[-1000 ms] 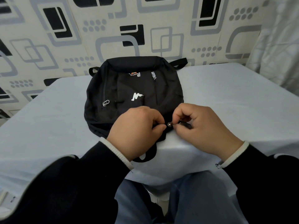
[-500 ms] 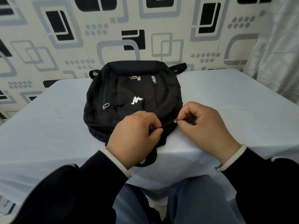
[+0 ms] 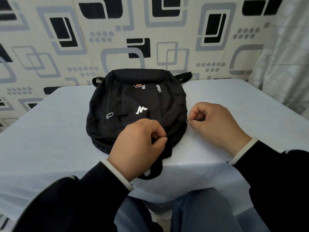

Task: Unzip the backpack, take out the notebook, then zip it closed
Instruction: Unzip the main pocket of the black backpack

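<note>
A black backpack (image 3: pixel 133 101) with a white logo lies flat on the table, its top end toward me. My left hand (image 3: pixel 138 148) pinches the fabric at the bag's near edge beside the zipper track. My right hand (image 3: pixel 215 124) grips the metal zipper pull (image 3: pixel 188 121) at the bag's right side. A short dark gap in the zipper runs between the two hands. The notebook is hidden from view.
The table (image 3: pixel 234 101) is covered by a pale blue cloth and stands against a patterned wall. A white curtain (image 3: pixel 284 64) hangs at the right. A carry loop (image 3: pixel 153 171) hangs over the table's near edge. My knees are below.
My right hand has drawn the zipper pull to the right and away from me along the bag's edge, widening the gap. My left hand has stayed pinched on the fabric.
</note>
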A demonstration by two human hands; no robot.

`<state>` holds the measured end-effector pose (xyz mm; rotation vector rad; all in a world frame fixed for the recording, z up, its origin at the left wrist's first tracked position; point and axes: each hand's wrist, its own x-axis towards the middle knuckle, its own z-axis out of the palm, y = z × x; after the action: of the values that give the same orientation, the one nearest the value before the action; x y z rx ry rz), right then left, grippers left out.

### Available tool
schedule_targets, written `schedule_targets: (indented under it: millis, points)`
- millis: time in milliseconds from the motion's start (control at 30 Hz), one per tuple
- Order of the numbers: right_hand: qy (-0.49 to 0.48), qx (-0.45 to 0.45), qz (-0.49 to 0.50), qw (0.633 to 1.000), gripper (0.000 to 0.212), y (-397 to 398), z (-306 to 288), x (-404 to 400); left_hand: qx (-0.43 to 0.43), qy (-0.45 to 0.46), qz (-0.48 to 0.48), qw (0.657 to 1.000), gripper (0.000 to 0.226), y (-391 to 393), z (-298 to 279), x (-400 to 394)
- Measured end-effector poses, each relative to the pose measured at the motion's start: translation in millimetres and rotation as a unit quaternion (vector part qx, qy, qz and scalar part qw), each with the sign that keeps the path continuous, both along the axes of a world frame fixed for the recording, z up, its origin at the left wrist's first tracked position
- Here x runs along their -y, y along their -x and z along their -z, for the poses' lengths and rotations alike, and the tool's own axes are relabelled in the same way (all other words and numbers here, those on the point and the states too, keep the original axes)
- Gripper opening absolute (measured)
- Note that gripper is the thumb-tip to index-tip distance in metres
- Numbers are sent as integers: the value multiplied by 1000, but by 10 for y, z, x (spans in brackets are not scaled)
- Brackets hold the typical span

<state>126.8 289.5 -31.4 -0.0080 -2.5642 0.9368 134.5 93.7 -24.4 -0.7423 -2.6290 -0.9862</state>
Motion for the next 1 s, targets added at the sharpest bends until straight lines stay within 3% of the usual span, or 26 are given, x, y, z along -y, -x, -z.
schedule_targets:
  millis: [267, 767, 1000]
  points:
    - [-36, 29, -6, 999, 25, 210, -183, -64, -9, -4, 10, 1000, 7, 10, -29, 34]
    - [28, 3, 14, 999, 25, 514, -133, 25, 4, -19, 40, 999, 7, 33, -15, 117]
    - [15, 0, 13, 1000, 28, 672, -137, 56, 8, -20, 46, 999, 6, 44, -1, 168]
